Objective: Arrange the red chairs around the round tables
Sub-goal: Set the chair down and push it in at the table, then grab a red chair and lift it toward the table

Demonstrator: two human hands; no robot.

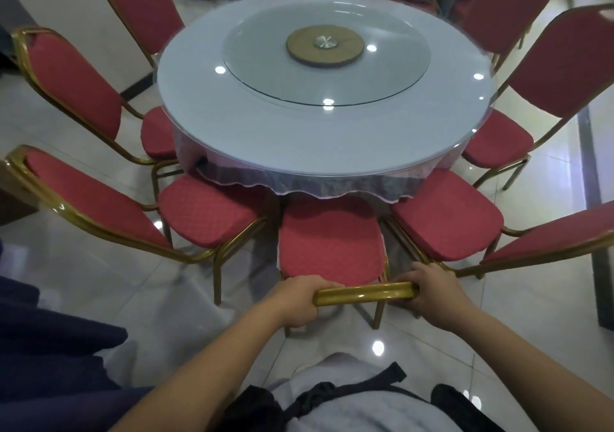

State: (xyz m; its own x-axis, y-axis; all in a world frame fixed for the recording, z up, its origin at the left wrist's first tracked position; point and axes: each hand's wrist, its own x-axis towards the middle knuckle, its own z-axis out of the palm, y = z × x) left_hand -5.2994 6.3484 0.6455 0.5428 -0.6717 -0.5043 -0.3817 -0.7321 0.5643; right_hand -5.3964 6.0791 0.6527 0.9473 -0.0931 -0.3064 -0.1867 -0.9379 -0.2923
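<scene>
A red chair (329,242) with a gold frame stands directly in front of me, its seat facing the round table (319,139) and its front edge under the tablecloth fringe. My left hand (295,302) grips the left end of its gold top rail. My right hand (435,293) grips the right end of the same rail. Red chairs stand close on both sides: one to the left (206,212) and one to the right (448,218), their seats almost touching the middle chair.
More red chairs ring the table at the left (73,82) and the right (564,72). A glass turntable (325,52) sits on the table. A dark cloth (50,348) hangs at the lower left. A dark floor stripe (594,172) runs along the right.
</scene>
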